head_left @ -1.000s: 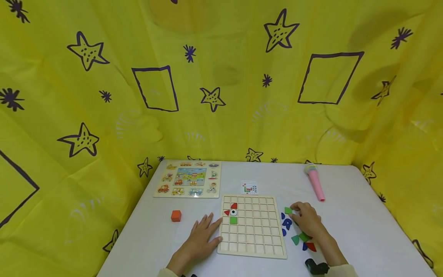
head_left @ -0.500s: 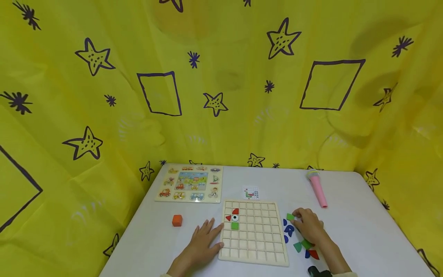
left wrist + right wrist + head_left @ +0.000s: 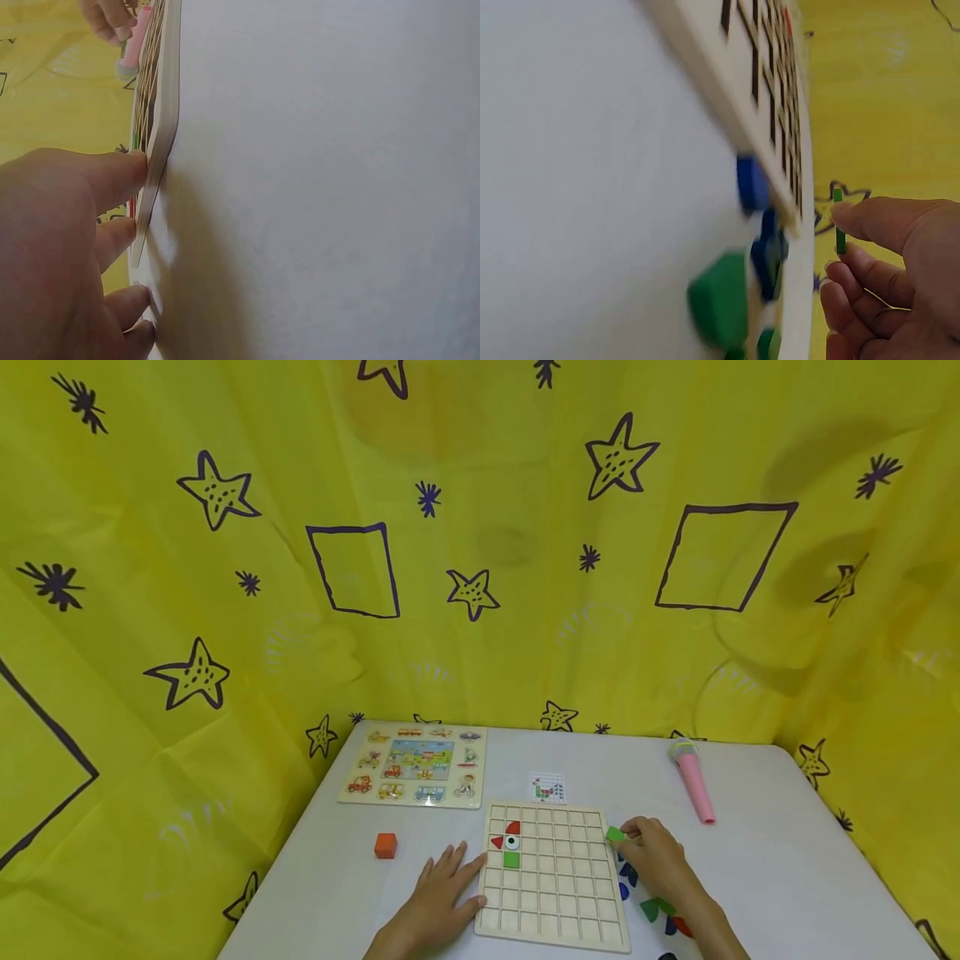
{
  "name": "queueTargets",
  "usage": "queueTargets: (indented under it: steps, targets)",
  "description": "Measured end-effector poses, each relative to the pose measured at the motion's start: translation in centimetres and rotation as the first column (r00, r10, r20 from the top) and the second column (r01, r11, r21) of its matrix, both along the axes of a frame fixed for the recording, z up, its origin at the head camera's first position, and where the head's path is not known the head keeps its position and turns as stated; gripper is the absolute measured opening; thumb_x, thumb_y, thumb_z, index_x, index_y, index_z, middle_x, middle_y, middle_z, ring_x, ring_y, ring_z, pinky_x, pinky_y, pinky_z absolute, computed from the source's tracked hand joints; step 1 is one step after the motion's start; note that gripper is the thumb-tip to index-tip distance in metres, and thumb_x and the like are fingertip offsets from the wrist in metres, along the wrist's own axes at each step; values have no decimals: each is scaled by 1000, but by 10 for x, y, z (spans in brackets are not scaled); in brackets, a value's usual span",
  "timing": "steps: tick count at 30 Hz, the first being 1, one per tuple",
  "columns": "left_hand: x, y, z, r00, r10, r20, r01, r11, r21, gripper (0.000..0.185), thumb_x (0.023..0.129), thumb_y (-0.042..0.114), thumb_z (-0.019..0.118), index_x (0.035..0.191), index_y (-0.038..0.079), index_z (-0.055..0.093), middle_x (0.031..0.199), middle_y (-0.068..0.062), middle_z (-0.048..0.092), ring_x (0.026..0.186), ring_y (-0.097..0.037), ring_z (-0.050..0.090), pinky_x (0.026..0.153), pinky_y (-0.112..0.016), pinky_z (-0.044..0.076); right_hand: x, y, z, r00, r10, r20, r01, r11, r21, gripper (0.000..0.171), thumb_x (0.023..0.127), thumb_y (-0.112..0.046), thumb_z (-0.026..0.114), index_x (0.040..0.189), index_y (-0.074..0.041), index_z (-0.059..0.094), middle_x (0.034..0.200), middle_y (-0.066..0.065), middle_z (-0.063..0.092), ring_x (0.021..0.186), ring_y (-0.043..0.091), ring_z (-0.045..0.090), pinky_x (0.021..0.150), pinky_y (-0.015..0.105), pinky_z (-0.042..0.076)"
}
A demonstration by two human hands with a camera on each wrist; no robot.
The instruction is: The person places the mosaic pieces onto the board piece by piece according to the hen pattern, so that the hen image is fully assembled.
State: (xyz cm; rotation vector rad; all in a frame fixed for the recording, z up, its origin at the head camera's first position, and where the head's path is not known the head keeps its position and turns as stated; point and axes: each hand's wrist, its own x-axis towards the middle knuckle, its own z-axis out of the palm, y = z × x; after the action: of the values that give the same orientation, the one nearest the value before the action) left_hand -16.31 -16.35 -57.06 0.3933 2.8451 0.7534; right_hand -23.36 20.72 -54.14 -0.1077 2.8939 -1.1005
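My right hand [image 3: 660,860] pinches a light green square tile [image 3: 615,834] between thumb and fingertips, by the right edge of the wooden grid board [image 3: 555,893]. In the right wrist view the tile [image 3: 839,225] shows edge-on, raised off the table. With fingers spread, my left hand [image 3: 438,897] rests at the board's left edge, thumb and fingertip touching it. Set in the board's upper left cells are a red quarter-round piece [image 3: 513,828], a red triangle [image 3: 497,842], a round-eye tile [image 3: 512,842] and a green square [image 3: 512,860].
Several blue, green and red pieces lie right of the board, partly under my right hand, among them a dark green piece [image 3: 649,908]. A picture card [image 3: 547,787] lies behind the board. Around are a vehicle puzzle [image 3: 412,760], an orange cube [image 3: 386,846] and a pink microphone [image 3: 696,785].
My right hand has lifted the light green square from the table and moved it left toward the board. The left hand stays at the board's edge. The head view has tilted slightly up.
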Motion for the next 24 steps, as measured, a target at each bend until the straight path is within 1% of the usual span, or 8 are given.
queueTargets:
  steps: [2, 5, 8, 11, 14, 18, 21, 24]
  targets:
    - [0, -1, -1, 1000, 0, -1, 0, 1000, 1, 65, 102, 57, 59, 161, 34, 45, 173, -11, 31, 161, -39, 22, 128, -67, 14, 4, -12, 4, 1000, 24, -18, -25, 999, -28, 31, 96, -14, 72, 118, 6, 65, 114, 17, 65, 105, 31, 66, 93, 56, 52]
    - [1, -1, -1, 1000, -1, -1, 1, 1000, 4, 65, 102, 57, 59, 161, 34, 45, 173, -11, 31, 161, -39, 22, 128, -67, 14, 10, -32, 6, 998, 54, -31, -56, 996, -75, 27, 93, -9, 75, 115, 3, 66, 112, 13, 64, 102, 25, 65, 92, 48, 57]
    - [1, -1, 0, 1000, -2, -5, 2, 1000, 15, 64, 102, 56, 60, 161, 34, 46, 173, -11, 31, 161, -39, 22, 128, -67, 14, 15, -53, 5, 997, 80, -18, -82, 989, -126, 25, 91, -8, 78, 112, 0, 67, 108, 9, 63, 99, 20, 62, 90, 41, 56]
    - [1, -1, 1, 1000, -6, -16, 7, 1000, 30, 64, 102, 55, 60, 160, 32, 47, 172, -12, 32, 161, -40, 23, 127, -69, 14, 18, -70, 2, 993, 121, -6, -121, 982, -147, 24, 90, -11, 80, 108, -3, 66, 105, 5, 62, 96, 17, 59, 87, 38, 55]
    - [1, -1, 1, 1000, -10, -18, 10, 999, 39, 64, 102, 54, 61, 160, 31, 47, 172, -13, 33, 160, -42, 23, 126, -70, 15, 22, -85, -2, 982, 189, -10, -188, 972, -139, 24, 90, -13, 81, 107, -6, 66, 103, 2, 61, 95, 16, 57, 86, 35, 54]
    - [1, -1, 2, 1000, -8, -16, 9, 999, 41, 64, 102, 54, 61, 160, 31, 47, 172, -13, 33, 160, -42, 23, 126, -70, 14, 27, -102, -5, 959, 282, -32, -284, 951, -121, 23, 91, -16, 81, 106, -8, 65, 103, 0, 60, 95, 16, 56, 84, 33, 54]
    - [1, -2, 2, 1000, -12, -23, 13, 999, 43, 64, 102, 53, 62, 160, 30, 48, 171, -14, 33, 160, -43, 23, 126, -71, 15, 30, -111, -7, 941, 335, -43, -337, 935, -107, 23, 92, -18, 81, 105, -8, 65, 103, -1, 60, 95, 14, 57, 83, 31, 55]
    - [0, -2, 1, 1000, -12, -19, 13, 999, 43, 63, 102, 53, 61, 160, 30, 47, 172, -14, 33, 160, -42, 23, 126, -70, 14, 32, -117, -8, 929, 367, -54, -371, 925, -88, 23, 92, -18, 81, 105, -9, 65, 101, -3, 58, 93, 12, 54, 81, 29, 53]
